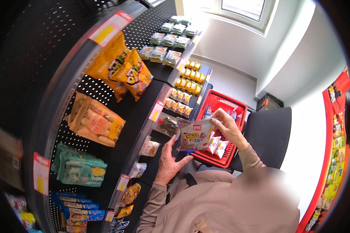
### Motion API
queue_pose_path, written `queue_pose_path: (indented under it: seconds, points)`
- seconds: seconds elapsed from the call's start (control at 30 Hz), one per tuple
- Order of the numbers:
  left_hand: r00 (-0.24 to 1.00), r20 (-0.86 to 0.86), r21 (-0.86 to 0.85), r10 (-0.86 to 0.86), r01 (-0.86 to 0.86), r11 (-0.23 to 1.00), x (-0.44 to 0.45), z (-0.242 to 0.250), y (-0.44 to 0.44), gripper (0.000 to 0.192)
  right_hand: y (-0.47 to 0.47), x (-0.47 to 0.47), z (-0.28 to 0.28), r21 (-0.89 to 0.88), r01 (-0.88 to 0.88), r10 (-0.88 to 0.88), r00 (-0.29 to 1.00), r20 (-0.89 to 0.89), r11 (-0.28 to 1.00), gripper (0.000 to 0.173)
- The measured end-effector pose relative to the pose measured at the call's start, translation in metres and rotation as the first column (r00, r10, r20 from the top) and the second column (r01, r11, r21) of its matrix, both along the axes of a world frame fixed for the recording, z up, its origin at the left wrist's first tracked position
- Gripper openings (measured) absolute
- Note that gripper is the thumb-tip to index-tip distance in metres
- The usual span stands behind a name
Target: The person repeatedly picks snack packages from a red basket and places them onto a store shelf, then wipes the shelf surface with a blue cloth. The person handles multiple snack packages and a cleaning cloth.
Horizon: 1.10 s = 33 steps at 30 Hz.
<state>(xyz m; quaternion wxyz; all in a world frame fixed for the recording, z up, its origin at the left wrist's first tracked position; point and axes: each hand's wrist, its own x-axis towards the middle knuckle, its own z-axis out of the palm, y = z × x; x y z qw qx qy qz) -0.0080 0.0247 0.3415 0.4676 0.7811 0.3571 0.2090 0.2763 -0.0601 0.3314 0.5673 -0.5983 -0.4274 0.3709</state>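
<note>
My right hand (228, 126) grips the upper corner of a white and pink snack bag (194, 135) with printed lettering, held up in front of the shelf. Beside the bag's lower left edge is my left hand (169, 163), its thumb and fingers spread; whether a fingertip touches the bag is unclear. Behind and below the bag stands a red plastic shopping basket (231, 158). Small white and pink packets (221, 148) and some blue-and-white packets (207, 112) lie in it.
Black store shelves (151, 96) on the left hold orange snack bags (135, 74), a bread bag (97, 122), teal packages (81, 169) and rows of small packets (169, 40). A black seat or tabletop (268, 134) is right of the basket. A dark crate (269, 102) sits by the wall.
</note>
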Motion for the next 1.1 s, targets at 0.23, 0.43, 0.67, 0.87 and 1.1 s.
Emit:
queue_pose_path:
  seconds: [0.23, 0.43, 0.67, 0.87, 1.1]
  points:
    - [0.977, 0.210, -0.301, 0.040, 0.025, 0.953, -0.016, 0.042, 0.003, 0.072, 0.036, -0.038, 0.063, 0.155, -0.128, 0.134, 0.990, -0.029, 0.980, 0.013]
    - [0.904, 0.402, -0.224, 0.144, -0.056, 0.973, -0.044, 0.067, -0.014, 0.066, 0.056, -0.072, 0.114, 0.338, -0.331, 0.395, 0.907, -0.142, 0.881, 0.048]
    - [0.868, 0.438, -0.071, 0.234, -0.226, 0.972, -0.083, 0.160, -0.037, 0.070, 0.058, -0.098, 0.177, 0.224, -0.723, 0.633, 0.684, 0.362, 0.654, 0.100]
    - [0.841, 0.480, 0.074, 0.249, -0.322, 0.944, -0.099, 0.256, -0.035, 0.068, 0.086, -0.122, 0.273, 0.378, -0.741, 0.517, 0.663, 0.541, 0.555, 0.086]
    - [0.885, 0.360, 0.582, 0.296, -0.461, 0.670, -0.138, 0.363, 0.017, 0.044, 0.173, -0.162, 0.371, 0.489, -0.775, 0.549, 0.630, 0.549, 0.400, 0.050]
